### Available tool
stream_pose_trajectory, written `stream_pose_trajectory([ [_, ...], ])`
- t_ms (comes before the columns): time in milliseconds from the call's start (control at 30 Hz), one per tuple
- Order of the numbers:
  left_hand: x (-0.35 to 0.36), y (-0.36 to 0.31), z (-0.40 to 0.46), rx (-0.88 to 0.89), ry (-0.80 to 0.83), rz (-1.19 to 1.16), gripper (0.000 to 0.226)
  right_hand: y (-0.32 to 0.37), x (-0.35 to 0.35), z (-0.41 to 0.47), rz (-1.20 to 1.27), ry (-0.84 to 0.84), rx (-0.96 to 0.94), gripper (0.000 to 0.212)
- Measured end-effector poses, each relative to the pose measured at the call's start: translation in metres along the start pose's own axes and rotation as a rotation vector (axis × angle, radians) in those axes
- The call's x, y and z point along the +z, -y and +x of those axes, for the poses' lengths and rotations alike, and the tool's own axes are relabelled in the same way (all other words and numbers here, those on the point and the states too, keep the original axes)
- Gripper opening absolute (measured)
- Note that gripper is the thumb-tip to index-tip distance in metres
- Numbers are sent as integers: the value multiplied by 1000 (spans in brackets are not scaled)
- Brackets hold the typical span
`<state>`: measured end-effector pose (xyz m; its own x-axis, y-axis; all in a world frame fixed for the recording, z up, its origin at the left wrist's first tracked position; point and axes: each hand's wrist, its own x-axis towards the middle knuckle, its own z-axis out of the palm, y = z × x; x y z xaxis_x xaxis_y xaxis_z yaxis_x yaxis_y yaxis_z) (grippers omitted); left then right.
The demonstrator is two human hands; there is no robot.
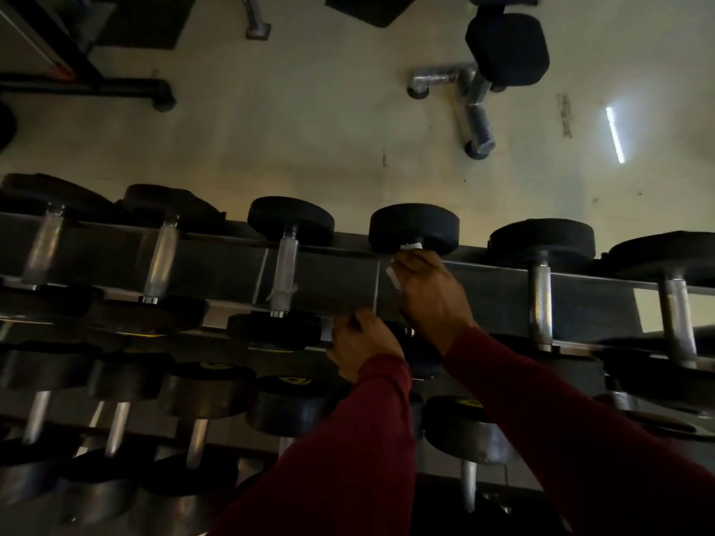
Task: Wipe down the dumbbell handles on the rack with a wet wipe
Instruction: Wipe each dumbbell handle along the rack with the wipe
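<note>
The right hand point(429, 292) is curled around the handle of a dumbbell with round black rubber heads point(414, 228) on the top shelf of the dark metal rack point(499, 288), with a thin white wet wipe point(411, 246) wrapped under the fingers; only small corners of the wipe show, near the far head and at the thumb side. The left hand point(361, 348) grips the front edge of the rack, fingers bent over it. I think the main risk is that the wipe bunches or tears on the rough knurled steel, so part of the handle stays dirty. A strong pull could also roll the heavy dumbbell in its cradle toward the left fingers. The neighbouring handles look like shiny cylinders with a fine grip texture, and one already carries a torn white scrap point(285, 291). The light is weak, so wet spots cannot be judged.
</note>
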<state>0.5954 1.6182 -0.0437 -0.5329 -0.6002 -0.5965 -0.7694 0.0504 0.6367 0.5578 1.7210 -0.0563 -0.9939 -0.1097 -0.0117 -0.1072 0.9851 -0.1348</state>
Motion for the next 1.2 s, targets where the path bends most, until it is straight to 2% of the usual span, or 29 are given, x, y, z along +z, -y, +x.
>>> stream_pose_trajectory([
  [100, 0, -1, 0, -20, 2, -11, 33, 0, 4, 1, -68, 51, -7, 52],
  [200, 0, -1, -1, -21, -2, -13, 39, 6, -1, 11, -215, 144, -107, 42],
  [333, 0, 0, 0, -4, 6, 0, 38, 0, -5, 15, -172, 128, -113, 29],
  [400, -1, 0, -1, 7, 11, 4, 41, -8, -7, 12, -109, 106, -95, 32],
  [433, -1, 0, -1, 6, 10, 3, 40, -11, -8, 9, -57, 76, -67, 32],
  [500, -1, 0, -1, -1, 10, -5, 35, -12, -13, 3, 173, -92, 59, 25],
  [567, -2, -1, -2, 0, 14, -9, 34, -9, -11, 0, 405, -269, 238, 16],
  [633, -2, -1, -3, 1, 5, -18, 32, -8, -7, -1, 506, -325, 457, 10],
  [733, -1, -2, -3, -4, -8, -32, 29, -14, -7, -5, 694, -120, 744, 7],
  [800, -1, -2, -3, -12, -15, -37, 29, -19, -7, -3, 1022, 30, 872, 8],
  [867, -2, -2, -4, -23, -16, -43, 27, -22, -7, 4, 1277, 110, 978, 9],
  [933, -3, -3, -5, -24, -1, -43, 19, -24, -9, 14, 1419, 113, 1027, 14],
  [967, -4, -4, -5, -21, 5, -47, 16, -26, -6, 18, 1431, 97, 1023, 18],
  [1033, -4, -4, -5, -13, 1, -54, 19, -27, -7, 17, 1301, 112, 997, 21],
  [1200, -3, -4, -5, 1, -6, -61, 25, -25, -15, -23, 1034, 404, 857, 21],
])
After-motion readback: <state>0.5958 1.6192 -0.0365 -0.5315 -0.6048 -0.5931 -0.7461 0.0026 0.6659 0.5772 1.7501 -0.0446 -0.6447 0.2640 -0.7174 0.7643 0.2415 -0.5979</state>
